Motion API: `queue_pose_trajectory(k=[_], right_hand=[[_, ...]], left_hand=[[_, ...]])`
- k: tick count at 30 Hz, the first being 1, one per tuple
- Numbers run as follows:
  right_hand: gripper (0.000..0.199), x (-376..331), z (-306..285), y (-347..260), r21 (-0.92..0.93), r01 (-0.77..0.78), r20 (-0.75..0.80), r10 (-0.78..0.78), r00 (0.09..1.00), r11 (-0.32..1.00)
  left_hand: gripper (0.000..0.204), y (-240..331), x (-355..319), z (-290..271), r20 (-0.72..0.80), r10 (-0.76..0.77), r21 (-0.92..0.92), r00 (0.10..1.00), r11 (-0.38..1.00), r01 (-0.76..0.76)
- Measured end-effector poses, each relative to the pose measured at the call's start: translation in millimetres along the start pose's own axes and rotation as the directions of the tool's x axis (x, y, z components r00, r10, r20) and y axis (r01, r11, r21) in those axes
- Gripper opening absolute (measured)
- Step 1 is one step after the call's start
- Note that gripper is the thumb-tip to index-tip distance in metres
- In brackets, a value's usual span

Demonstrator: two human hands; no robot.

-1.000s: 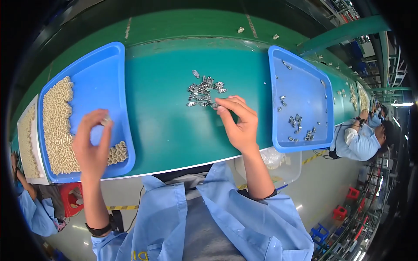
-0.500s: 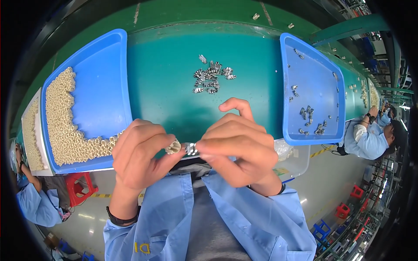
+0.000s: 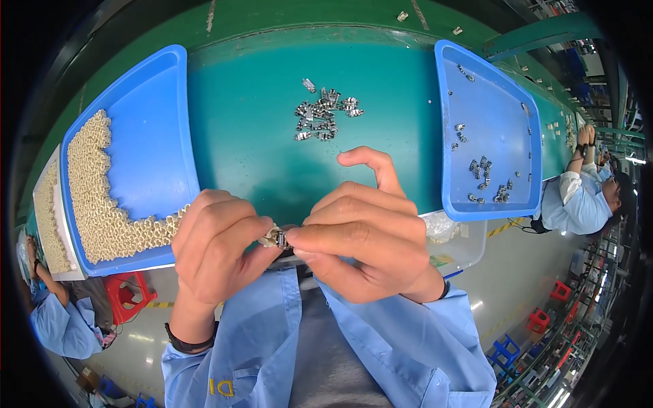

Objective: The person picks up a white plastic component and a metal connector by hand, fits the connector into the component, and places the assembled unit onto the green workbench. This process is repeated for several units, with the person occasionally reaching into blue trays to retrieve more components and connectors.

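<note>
While I watch through the head camera, the green bench (image 3: 238, 122) spreads around the pile of metal parts (image 3: 321, 117), which I take as my landmark. Beyond the pile I see another green surface, with a cream piece (image 3: 403, 16) lying on it. On the near side of the pile, past the bench's front edge, the grey floor (image 3: 527, 292) shows, with a red stool (image 3: 126, 299) down to the pile's left and a blue stool (image 3: 505, 351) far down to its right.

Left of the pile sits a left blue tray (image 3: 146, 136) partly filled with cream parts (image 3: 88, 197); right of it, a right blue tray (image 3: 500, 122) holds scattered metal bits (image 3: 480, 166). A co-worker (image 3: 585, 197) in light blue is well off to the pile's right.

Nearer to me than the pile, the left grip (image 3: 218, 248) pinches a cream part (image 3: 269, 235) and the right grip (image 3: 371, 238) pinches a metal clip (image 3: 281, 239); the two pieces touch, though fingers hide how they fit. Both hands block part of the bench's front edge.

Below the pile and leftward, yellow lettering (image 3: 222, 387) marks the wearer's blue jacket (image 3: 408, 340).
</note>
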State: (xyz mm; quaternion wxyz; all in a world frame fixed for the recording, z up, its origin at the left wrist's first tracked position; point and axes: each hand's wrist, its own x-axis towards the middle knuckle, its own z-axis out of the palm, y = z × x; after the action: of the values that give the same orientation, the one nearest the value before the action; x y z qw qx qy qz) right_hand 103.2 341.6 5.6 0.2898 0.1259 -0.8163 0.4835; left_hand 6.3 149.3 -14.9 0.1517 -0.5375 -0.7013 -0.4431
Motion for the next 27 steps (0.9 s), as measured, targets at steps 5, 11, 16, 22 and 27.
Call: queue_pose_trajectory(k=[5, 11, 16, 22, 27], right_hand=[[0.022, -0.7, -1.5, 0.5, 0.013, 0.000, -0.005, 0.000, 1.000, 1.000], [0.022, -3.8, -1.0, -1.7, 0.024, -0.004, -0.017, 0.004, 1.000, 1.000], [0.022, -6.4, 1.7, -2.3, 0.001, 0.001, -0.004, -0.001, 1.000, 1.000], [0.022, -12.5, 12.3, 9.3, -0.092, 0.032, -0.035, -0.035, 0.999, 0.995], [0.029, -16.0, 4.9, 38.8, -0.223, -0.073, -0.016, 0.071, 0.997, 0.972]], left_hand=[[0.040, 2.6, 0.4, 0.1, 0.009, 0.011, 0.024, 1.000, 1.000, -0.011], [0.040, 6.6, 2.1, 1.3, 0.012, 0.025, 0.031, 1.000, 0.999, -0.026], [0.037, 6.8, 0.9, 4.5, -0.029, 0.029, 0.034, 0.999, 0.999, -0.028], [0.035, 2.7, 2.7, 12.4, -0.019, -0.038, 0.026, 0.999, 0.999, 0.039], [0.034, -13.5, 2.6, 22.5, 0.043, -0.300, -0.027, 0.953, 0.953, 0.302]])
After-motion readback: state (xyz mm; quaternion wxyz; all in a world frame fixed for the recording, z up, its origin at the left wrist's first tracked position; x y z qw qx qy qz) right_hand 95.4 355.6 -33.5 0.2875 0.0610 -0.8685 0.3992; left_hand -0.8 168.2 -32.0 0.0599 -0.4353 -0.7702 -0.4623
